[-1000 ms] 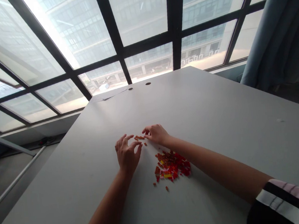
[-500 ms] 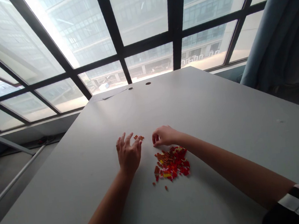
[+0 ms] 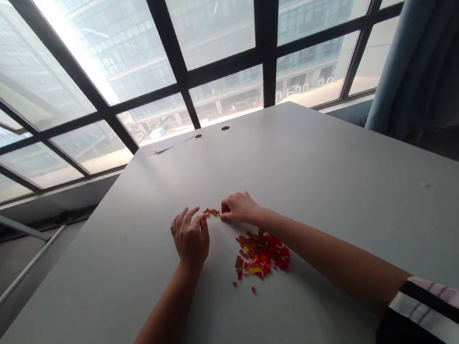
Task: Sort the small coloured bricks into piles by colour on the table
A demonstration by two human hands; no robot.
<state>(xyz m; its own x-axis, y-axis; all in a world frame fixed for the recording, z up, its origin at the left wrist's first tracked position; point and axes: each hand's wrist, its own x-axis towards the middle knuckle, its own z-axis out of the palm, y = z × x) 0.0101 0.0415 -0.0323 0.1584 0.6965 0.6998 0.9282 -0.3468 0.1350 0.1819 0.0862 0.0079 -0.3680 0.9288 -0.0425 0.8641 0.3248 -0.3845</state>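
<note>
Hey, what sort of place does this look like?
Probably an upper-floor office or workroom: there's a large grey desk with cable holes, tall dark-framed windows facing a multi-storey glass-fronted building, and a blue-grey curtain beside them.

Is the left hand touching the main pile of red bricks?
Apart: the head view shows bare tabletop between the left hand and the pile of bricks.
</note>
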